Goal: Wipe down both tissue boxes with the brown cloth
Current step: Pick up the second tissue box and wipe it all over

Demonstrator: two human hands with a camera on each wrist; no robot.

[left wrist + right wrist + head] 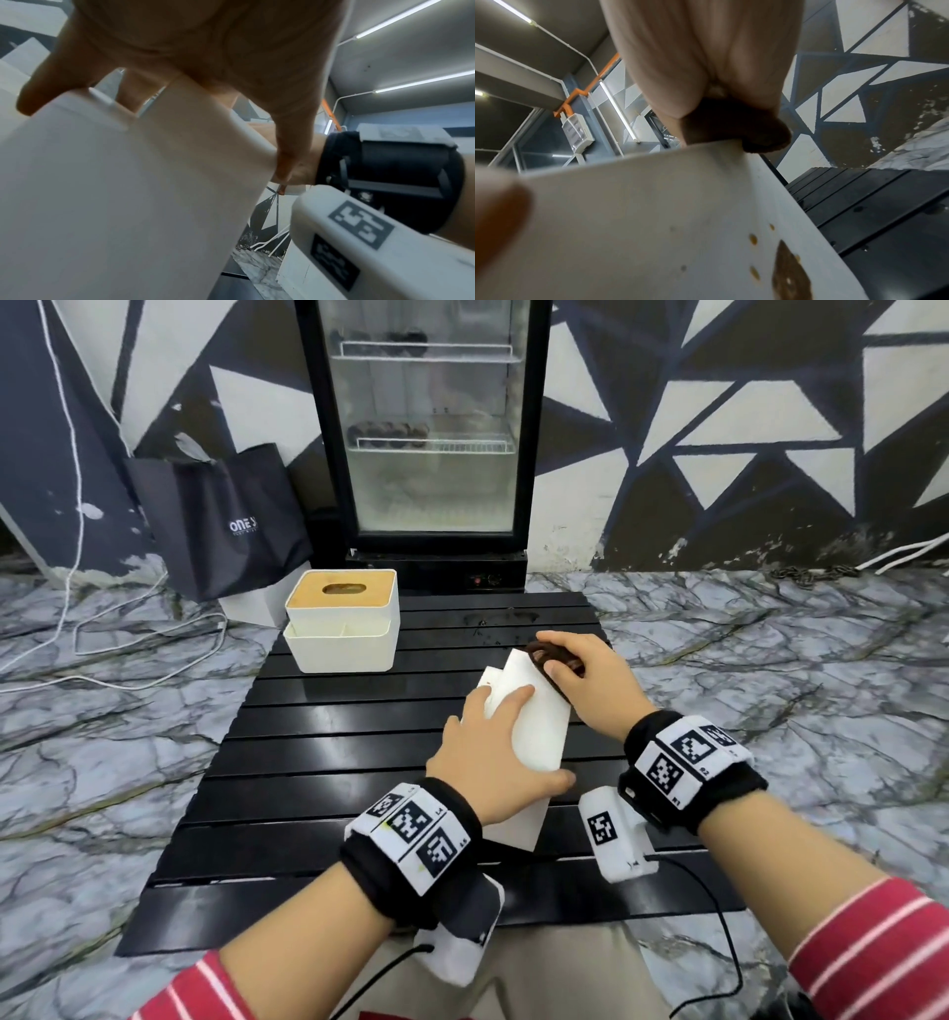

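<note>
- Far left on the black slatted table (318, 762): second tissue box (343, 618), wooden lid with oval slot, upright, well apart from both hands, nothing touching it.
- Centre: left hand (493, 752) spread over the near tissue box (534, 716), white, tipped on its side. Fingers long and nearly straight across the upper face, thumb down on the near edge. Bracing rather than gripping, wrist low, forearm angled in from the lower left.
- Left wrist view confirms: fingertips (25, 101) hooked just over the far edge, thumb pressed on the near one, box wall filling the lower frame.
- Right of that: right hand (580, 675) clamped round the brown cloth (552, 660), bunched in curled fingers, pushed against the box's far upper corner. Wrist raised, knuckles up.
- Right wrist view: cloth wad (739, 125) sitting right on the box edge, and brown stains (790, 274) plus small spots lower on the side face, not yet reached.
- Best play here, by the look of it: keep the left hand firm so the box cannot skid on the slats, drag the cloth along the edge and down over the stained patch, flatter wad for more contact, then rotate for the remaining faces.
- Other box likely waiting its turn.
</note>
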